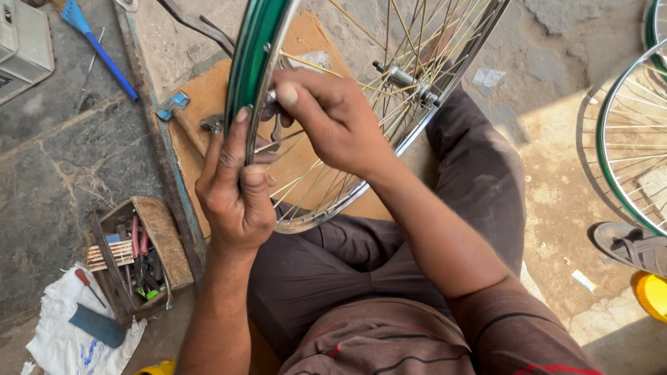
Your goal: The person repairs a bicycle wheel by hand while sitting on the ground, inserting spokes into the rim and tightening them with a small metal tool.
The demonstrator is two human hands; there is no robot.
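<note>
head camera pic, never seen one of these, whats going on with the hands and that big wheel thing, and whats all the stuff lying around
There is one picture, taken from a camera on a person's head, looking down at their own lap and two bare hands. No machine is involved.

The left hand grips the green rim of a spoked bicycle wheel that stands across the knees. The right hand pinches a small metal tool at the rim, by a spoke end; its exact kind is hard to tell.

Under the wheel lies a wooden board with a hammer on it. On the ground to the left sit a wooden toolbox full of small tools, a white cloth with a screwdriver, and a blue brush. At the right are a second wheel and a sandal.
</note>
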